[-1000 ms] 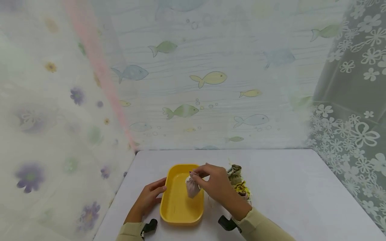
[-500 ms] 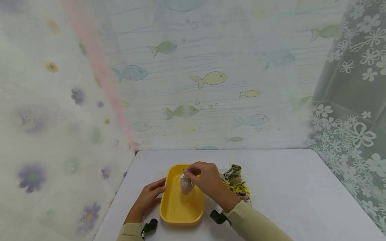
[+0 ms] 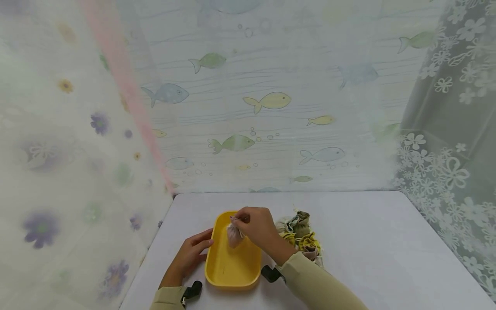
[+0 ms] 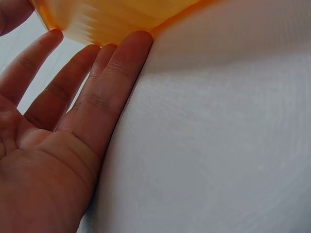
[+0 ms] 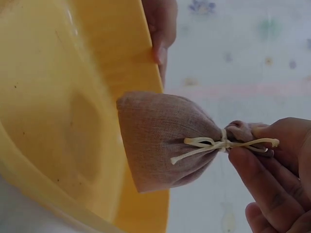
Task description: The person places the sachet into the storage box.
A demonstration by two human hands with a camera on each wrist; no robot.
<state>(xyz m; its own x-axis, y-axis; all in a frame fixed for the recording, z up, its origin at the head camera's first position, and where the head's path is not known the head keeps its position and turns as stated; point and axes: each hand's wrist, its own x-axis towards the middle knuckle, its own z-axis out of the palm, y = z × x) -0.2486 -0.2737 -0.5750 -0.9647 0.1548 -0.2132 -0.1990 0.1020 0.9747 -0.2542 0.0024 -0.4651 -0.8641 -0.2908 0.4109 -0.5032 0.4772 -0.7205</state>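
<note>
My right hand (image 3: 257, 226) pinches a small pinkish drawstring pouch (image 5: 167, 141) by its gathered neck, where a cream cord (image 5: 223, 144) is tied. The pouch hangs over the yellow tray (image 3: 232, 275), above its inner floor. At the tray's left side, my left hand (image 3: 191, 254) touches the wall with its fingertips. In the left wrist view, the fingers (image 4: 104, 92) lie fairly straight against the tray's outer side. To the right of the tray sits a heap of similar pouches (image 3: 302, 228) in green, yellow, grey and brown, partly hidden behind the right wrist.
A white table (image 3: 368, 241) carries the tray and the heap. Behind it hangs a curtain (image 3: 267, 129) printed with fish, and a floral sheet (image 3: 77, 193) closes the left side. Small black cameras (image 3: 192, 290) are strapped at both wrists.
My right hand has moved left with the pinkish pouch, from the tray's right part toward its middle. More of the pouch heap shows now. The left hand has stayed put.
</note>
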